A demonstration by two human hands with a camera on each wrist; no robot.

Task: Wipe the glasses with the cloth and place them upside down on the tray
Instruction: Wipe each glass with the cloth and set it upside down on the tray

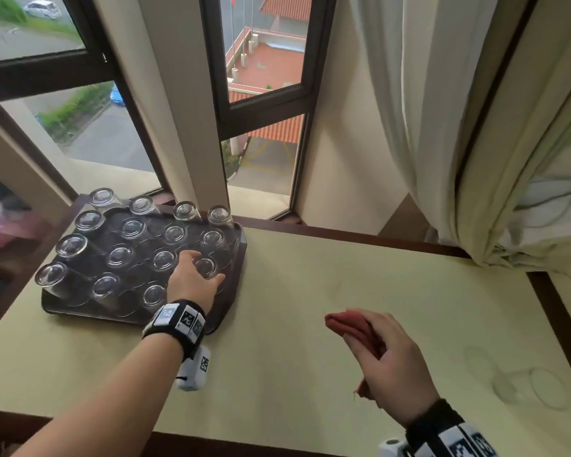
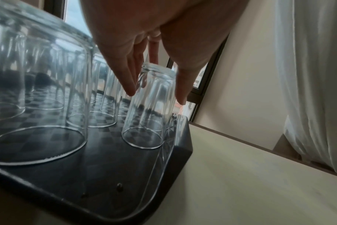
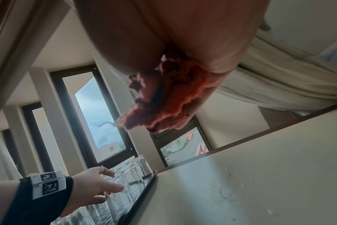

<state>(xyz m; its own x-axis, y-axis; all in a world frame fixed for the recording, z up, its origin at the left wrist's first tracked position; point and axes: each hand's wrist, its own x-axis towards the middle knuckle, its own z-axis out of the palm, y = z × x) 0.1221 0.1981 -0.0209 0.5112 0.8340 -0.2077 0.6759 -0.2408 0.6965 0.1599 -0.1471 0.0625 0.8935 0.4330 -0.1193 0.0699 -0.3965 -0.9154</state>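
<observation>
Upper-floor hotel or hospitality room.
A tray [image 1: 234,288] of many identical glasses [image 1: 132,227], curtains [image 1: 442,127], windows [image 1: 264,61] overlooking rooftops.

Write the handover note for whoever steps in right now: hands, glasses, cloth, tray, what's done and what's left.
Left hand: fingers straight down around an upside-down glass on the tray, near its right edge; firm grip not clear.
Right hand: holds the red cloth above the table.
Done: the tray carries rows of upside-down glasses.
Left: two glasses lie on the table's right side, apparently not yet wiped or placed. The tray corner nearest the left wrist looks free.
</observation>
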